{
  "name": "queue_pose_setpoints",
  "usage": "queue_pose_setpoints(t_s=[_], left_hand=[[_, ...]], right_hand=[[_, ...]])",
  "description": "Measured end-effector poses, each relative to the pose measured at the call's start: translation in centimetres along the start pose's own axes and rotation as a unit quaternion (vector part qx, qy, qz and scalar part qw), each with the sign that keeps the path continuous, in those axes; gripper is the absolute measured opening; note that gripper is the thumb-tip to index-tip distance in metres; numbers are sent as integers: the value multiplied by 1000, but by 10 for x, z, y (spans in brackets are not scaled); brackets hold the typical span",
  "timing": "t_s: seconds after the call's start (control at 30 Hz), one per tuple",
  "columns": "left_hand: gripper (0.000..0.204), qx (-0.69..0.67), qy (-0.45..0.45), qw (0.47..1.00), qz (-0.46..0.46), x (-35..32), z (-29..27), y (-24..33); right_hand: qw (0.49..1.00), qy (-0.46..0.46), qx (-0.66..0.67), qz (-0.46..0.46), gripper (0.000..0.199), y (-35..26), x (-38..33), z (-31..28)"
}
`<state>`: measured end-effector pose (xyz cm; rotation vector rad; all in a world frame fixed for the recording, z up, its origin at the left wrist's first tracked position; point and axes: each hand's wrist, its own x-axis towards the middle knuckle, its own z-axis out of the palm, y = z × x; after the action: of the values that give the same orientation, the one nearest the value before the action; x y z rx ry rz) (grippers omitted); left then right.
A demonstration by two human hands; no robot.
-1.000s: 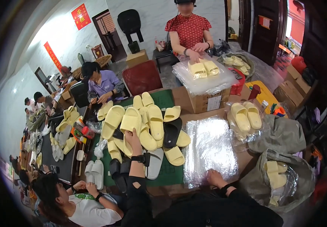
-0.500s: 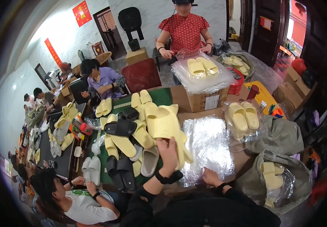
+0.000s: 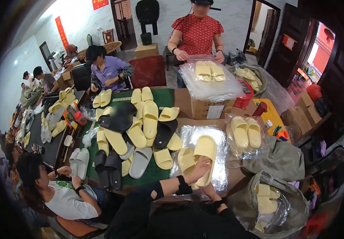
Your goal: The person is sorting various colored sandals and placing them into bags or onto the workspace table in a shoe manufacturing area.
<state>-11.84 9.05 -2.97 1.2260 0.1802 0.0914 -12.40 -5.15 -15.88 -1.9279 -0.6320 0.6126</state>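
Two pale yellow slippers lie over a stack of clear plastic bags (image 3: 219, 179) at the table's front edge. My left hand (image 3: 197, 170) is closed on the right-hand yellow slipper (image 3: 205, 145), with its fingers at the slipper's inner side. Partly under my left wrist sits the other yellow slipper (image 3: 186, 159). My right hand (image 3: 209, 191) is close by the held slipper's near end, and its fingers are hidden there. Left of the bags spreads a heap of yellow, black and grey slippers (image 3: 141, 161) on a green mat.
A bagged yellow pair (image 3: 245, 133) lies right of the stack. Beyond it stands a cardboard box (image 3: 209, 109) topped with bags and slippers, where a person in red (image 3: 197, 36) works. A sack (image 3: 279, 199) is at the near right. Another person (image 3: 72, 199) sits close on my left.
My left hand has brought yellow slippers from the heap rightward onto the plastic bags. My right hand has come in beside it. The view has shifted, and the person in red handles a bag.
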Motion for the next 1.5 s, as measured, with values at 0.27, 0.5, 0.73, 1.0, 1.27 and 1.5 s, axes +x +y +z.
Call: queue_pose_setpoints(t_s=[0.27,0.5,0.73,1.0,1.27,1.5], left_hand=[[33,327,-273,901,-88,9,-23,-43],[38,558,-356,738,-130,-60,-89,-108],[56,707,-310,629,-91,-104,-64,-86],[45,748,-273,605,-11,-99,-76,-100],[49,697,-244,673,-44,-111,-82,-96],[49,730,-254,634,-18,-117,-87,-94]], right_hand=[[835,81,515,177,54,-18,-10,-30],[907,258,271,193,45,-5,-2,-32],[937,339,37,82,38,-22,7,-35],[978,99,-184,-12,20,-30,55,-29],[947,-16,-316,53,26,-50,101,-5],[949,-2,-312,56,27,-73,104,-5]])
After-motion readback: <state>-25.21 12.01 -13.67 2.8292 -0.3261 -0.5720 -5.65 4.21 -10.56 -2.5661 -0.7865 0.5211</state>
